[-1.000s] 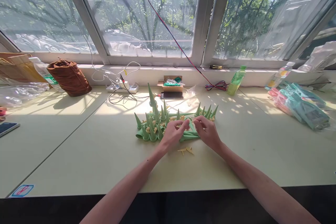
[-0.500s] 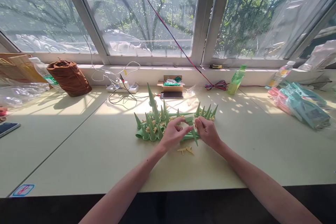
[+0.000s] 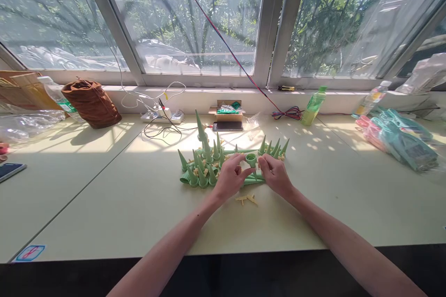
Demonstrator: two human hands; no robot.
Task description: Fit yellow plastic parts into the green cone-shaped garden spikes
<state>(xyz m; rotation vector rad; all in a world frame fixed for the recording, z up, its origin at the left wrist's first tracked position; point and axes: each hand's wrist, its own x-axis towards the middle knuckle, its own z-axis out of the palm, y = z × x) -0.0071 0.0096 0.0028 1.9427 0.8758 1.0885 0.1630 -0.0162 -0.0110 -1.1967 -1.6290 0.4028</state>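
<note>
Between thumb and fingers, my left hand [image 3: 230, 177] holds a green cone [image 3: 251, 159], its open wide end up and its tip down. Close to the cone's right side, my right hand [image 3: 277, 176] is closed in a pinch; what it grips is too small to make out. Several green cones [image 3: 203, 177] stand points up to the left among small yellowish pieces. More upright cones [image 3: 275, 148] are behind my right hand. Long green pieces [image 3: 252, 181] lie beneath my hands. Nearer me, a few yellowish pieces [image 3: 247, 200] rest on the table [image 3: 272, 227].
Toward the window are a small cardboard box [image 3: 228, 115], a dark phone [image 3: 227, 126], a power strip [image 3: 163, 116] with cables and a green bottle [image 3: 314, 106]. A brown bag [image 3: 92, 104] stands left; bagged items [image 3: 400, 139] lie right.
The cone in my left hand has tilted so that its open end now faces up toward the camera. Both hands remain almost in place.
</note>
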